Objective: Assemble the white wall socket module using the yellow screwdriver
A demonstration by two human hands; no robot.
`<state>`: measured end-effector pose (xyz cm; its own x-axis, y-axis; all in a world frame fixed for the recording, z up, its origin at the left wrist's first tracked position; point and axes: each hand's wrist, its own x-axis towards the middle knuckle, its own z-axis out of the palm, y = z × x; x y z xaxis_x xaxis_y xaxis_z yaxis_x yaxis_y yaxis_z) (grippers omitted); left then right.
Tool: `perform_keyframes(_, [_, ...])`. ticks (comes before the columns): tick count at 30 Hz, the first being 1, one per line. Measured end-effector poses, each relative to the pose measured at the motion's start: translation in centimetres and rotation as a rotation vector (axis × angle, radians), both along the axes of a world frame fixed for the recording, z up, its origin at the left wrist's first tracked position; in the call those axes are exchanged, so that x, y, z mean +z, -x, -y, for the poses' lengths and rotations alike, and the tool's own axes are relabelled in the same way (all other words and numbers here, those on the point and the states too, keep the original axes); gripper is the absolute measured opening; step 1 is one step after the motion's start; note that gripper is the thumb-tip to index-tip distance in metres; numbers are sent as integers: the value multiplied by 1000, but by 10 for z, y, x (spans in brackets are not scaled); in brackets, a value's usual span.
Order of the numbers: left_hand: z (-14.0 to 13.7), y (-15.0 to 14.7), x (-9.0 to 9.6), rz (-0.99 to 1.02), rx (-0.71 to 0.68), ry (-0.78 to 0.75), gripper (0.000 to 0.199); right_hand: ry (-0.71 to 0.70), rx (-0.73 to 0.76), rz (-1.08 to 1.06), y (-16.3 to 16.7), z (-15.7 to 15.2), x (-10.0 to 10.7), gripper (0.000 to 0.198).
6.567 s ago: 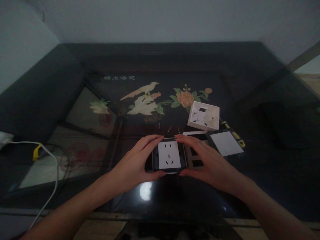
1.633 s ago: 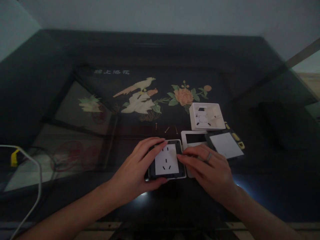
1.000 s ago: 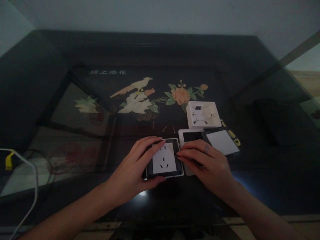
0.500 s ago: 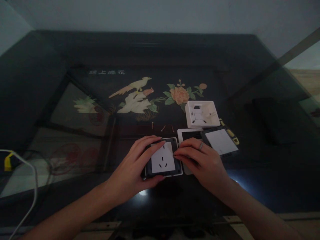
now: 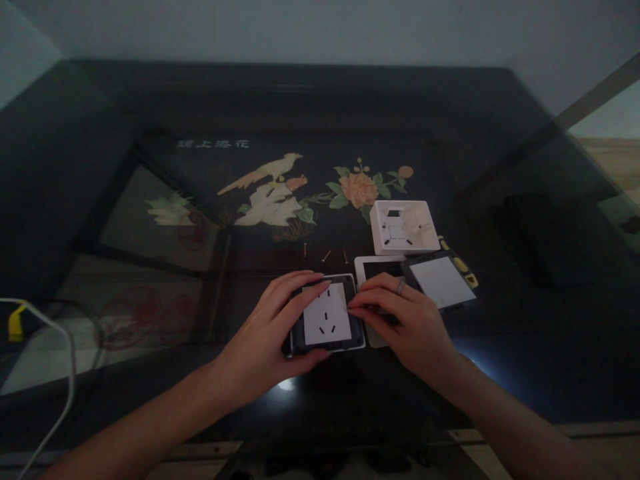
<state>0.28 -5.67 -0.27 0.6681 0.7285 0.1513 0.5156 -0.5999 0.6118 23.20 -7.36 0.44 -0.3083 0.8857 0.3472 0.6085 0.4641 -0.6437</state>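
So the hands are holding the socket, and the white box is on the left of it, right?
Not quite. Both hands, left and right, are at the socket, but the head view shows the white box up to its right, not its left.

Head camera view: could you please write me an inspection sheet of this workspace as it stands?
Surface: dark glossy table with bird-and-flower inlay.
Job's things: socket module, white face up, lying on the table.
Clutter: white mounting box, white frame, blank white plate, three small screws, a yellow-handled tool mostly hidden.
Grippers: left hand clasps the socket's left edge; right hand, ring on one finger, has fingertips at its right edge.
Cables: white cable with yellow tag, far left.
Surroundings: plain pale wall.
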Motion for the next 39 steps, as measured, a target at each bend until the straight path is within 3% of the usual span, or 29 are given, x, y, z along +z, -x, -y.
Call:
perform_keyframes(21, [-1,0,2,6,14,14,71,56,13,-31,1,-2,-6,5])
perform_keyframes(26, [-1,0,2,2,12,32,72,34,-28,-35,-1,0,6,5])
perform_keyframes(29, [-1,0,1,-1,9,39,73,-54,-174,1,-17,-4,20,5])
perform_keyframes(32, [0,1,-2,0,13,40,74,-117,-458,90,-51,-12,28,4])
perform_keyframes(34, [0,2,-4,-1,21,40,74,-61,-554,207,-78,-17,25,14])
perform_keyframes(39, [2,3,-8,-7,30,37,75,155,-624,476,-126,-13,6,33])
